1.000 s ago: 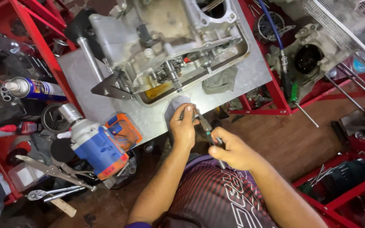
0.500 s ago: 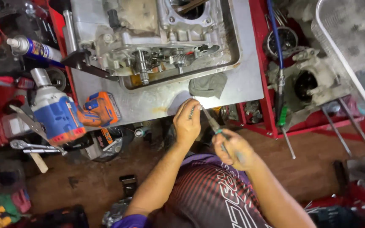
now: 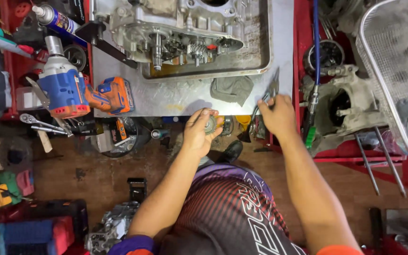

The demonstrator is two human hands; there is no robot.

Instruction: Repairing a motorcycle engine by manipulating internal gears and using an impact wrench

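From above I see my left hand (image 3: 203,130) curled around a small gear (image 3: 210,124) at the steel bench's (image 3: 175,99) near edge, my right hand (image 3: 277,115) at three o'clock gripping pliers (image 3: 266,97), an open engine case (image 3: 180,33) at twelve, a cordless driver (image 3: 79,92) at nine, cluttered brown floor (image 3: 86,174) below.

Single head-worn view, looking straight down.
It sits close above the grey metal surface (image 3: 185,97), the person's lap and brown floor (image 3: 100,174) below.

Gear (image 3: 209,125) half hidden in left hand (image 3: 199,132); engine case (image 3: 180,33) cut by top edge.
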